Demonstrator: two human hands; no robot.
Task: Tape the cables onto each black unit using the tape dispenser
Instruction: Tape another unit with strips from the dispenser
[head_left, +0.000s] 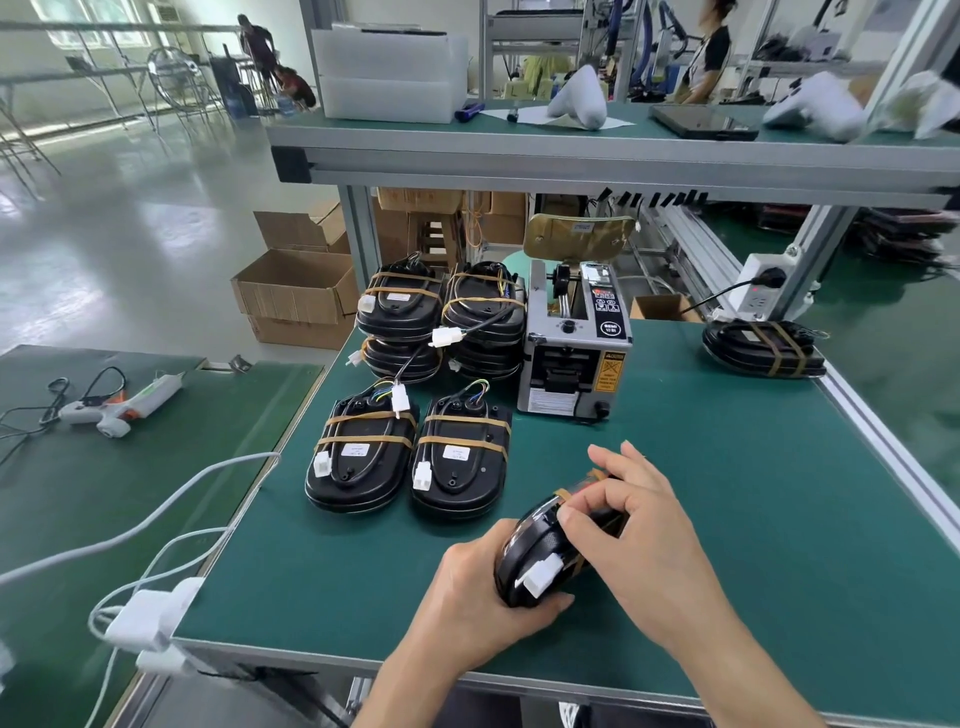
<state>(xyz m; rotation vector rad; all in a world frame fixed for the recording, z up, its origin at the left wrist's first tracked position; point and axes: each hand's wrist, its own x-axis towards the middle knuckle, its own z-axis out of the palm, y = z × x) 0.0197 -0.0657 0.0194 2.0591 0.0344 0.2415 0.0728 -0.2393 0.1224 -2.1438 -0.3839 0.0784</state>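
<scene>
Much of the held unit (545, 551) was hidden: the right hand (639, 525) covered its far half and the left hand (478, 597) its near underside. It sat tilted on edge at the near middle of the green surface (727, 519), long axis running from near-left to far-right, a white connector (540, 577) at its near end. The left grip was wrapped round the near end; the right fingers were pinched on a brown tape strip (571, 491) across the casing.

Two taped units (410, 462) lay flat just beyond, long axes pointing away, with more stacked behind them (441, 317). Their white labels were too small to read. The dispenser (574, 348) stood right of the stacks; its control panel bore a round "SEMI" mark, and the yellow caution sticker's print was illegible. Another taped unit (763, 348) lay at the far right.
</scene>
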